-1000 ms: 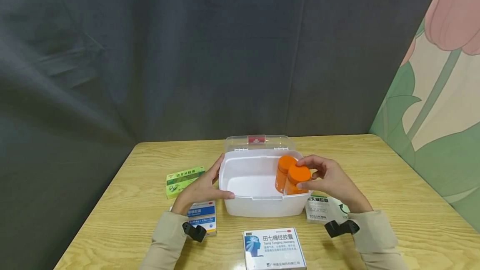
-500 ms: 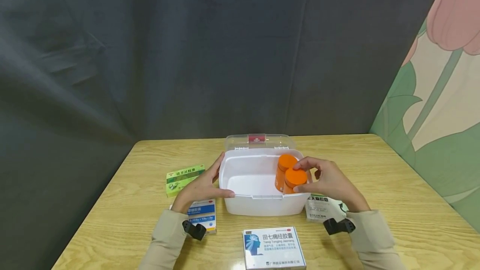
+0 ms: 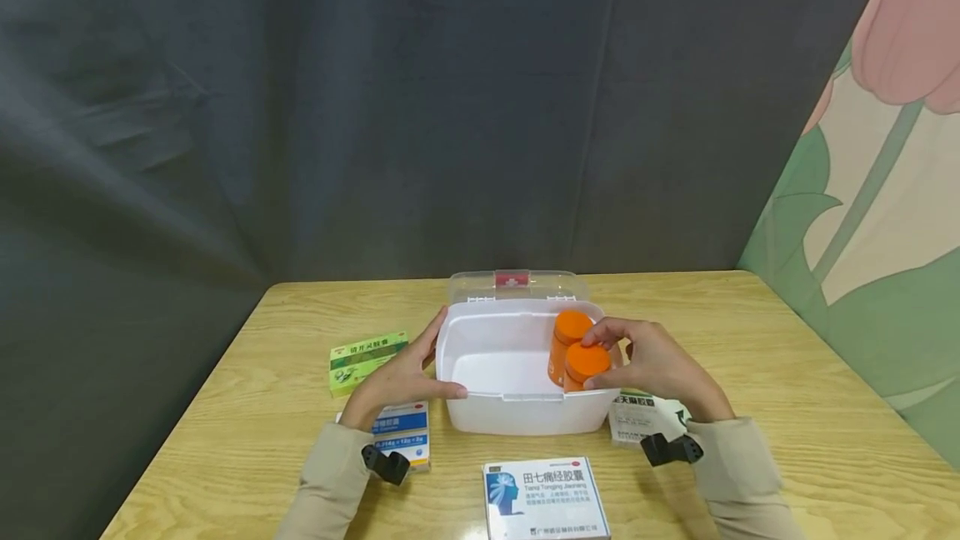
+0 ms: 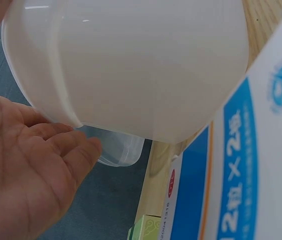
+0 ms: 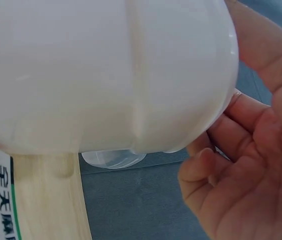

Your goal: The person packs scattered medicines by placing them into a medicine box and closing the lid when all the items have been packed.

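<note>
A white plastic medicine box (image 3: pixel 517 417) stands on the table, its clear lid (image 3: pixel 551 283) with a red cross label swung back. My left hand (image 3: pixel 401 375) holds the box's left end, thumb over the front rim and fingers along the side; in the left wrist view that hand (image 4: pixel 33 170) lies against the white wall. Two orange bottles stand inside at the right end. With thumb and fingers my right hand (image 3: pixel 654 359) pinches the cap of the nearer bottle (image 3: pixel 587 361); the other bottle (image 3: pixel 572 326) touches it from behind. In the right wrist view the box wall hides both bottles.
Left of the medicine box lie a green medicine carton (image 3: pixel 367 359) and a blue-and-white carton (image 3: pixel 405 440), partly under the left wrist. A white carton (image 3: pixel 546 500) lies in front. Another white-and-green carton (image 3: pixel 637 419) is beside the right wrist. A dark curtain (image 3: pixel 450 107) hangs behind.
My right hand has shifted slightly left and lower with the nearer orange bottle, which now sits closer to the other bottle. The left hand stays on the box.
</note>
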{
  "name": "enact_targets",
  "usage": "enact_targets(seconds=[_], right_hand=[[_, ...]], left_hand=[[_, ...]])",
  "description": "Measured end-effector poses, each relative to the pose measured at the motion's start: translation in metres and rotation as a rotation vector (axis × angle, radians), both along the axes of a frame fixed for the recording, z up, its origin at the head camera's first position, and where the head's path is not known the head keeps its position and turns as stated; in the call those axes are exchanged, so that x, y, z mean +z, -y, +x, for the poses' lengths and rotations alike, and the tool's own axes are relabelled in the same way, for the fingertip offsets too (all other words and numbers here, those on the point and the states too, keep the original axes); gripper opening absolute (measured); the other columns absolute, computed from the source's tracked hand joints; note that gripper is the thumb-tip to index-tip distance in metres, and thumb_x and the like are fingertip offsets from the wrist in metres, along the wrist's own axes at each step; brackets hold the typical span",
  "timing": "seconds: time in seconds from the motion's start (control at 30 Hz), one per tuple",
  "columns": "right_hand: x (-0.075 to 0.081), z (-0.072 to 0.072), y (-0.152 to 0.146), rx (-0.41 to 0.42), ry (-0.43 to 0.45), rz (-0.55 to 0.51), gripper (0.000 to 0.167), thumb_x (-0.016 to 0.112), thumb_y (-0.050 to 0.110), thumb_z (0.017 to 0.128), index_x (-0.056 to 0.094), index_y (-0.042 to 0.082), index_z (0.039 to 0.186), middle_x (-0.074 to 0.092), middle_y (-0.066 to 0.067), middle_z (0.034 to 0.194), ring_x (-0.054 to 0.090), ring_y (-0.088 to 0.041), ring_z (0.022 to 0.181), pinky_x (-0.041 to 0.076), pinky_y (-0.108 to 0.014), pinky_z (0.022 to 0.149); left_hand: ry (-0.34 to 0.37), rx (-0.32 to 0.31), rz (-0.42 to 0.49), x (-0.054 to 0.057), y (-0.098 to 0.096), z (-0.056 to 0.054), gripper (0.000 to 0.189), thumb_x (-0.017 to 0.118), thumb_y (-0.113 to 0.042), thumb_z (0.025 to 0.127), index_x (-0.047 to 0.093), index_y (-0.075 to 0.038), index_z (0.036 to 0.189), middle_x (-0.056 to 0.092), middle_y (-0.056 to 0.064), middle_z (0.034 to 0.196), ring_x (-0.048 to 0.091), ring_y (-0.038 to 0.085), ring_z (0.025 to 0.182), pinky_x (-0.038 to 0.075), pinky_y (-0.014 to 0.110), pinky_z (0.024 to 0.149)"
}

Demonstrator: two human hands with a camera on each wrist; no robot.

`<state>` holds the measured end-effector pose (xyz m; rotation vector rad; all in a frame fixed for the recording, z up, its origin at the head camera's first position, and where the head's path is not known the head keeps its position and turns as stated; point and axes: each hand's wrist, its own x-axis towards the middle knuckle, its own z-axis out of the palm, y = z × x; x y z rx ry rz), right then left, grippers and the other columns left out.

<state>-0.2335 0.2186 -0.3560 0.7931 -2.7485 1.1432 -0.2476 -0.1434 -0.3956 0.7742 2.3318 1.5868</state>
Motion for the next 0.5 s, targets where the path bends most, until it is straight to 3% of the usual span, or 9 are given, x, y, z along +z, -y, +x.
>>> enact_targets(seconds=[0.5], right_hand=[[0.0053,0.0029,0.0057,-0.017,0.02,0.051,0.042,0.091,0.023,0.066,0.067,0.015,0.1,0.059,0.003,0.088,0.048,-0.021,0.083,0.037,-0.028,0.059]], left_hand=[[-0.003,0.0,-0.003,-0.0001,0.0,0.0009,0.113,0.082,-0.025,0.08,0.0,-0.018,0.157,0.01,0.01,0.16,0.016,0.032,0.144,0.028,0.046,0.11]])
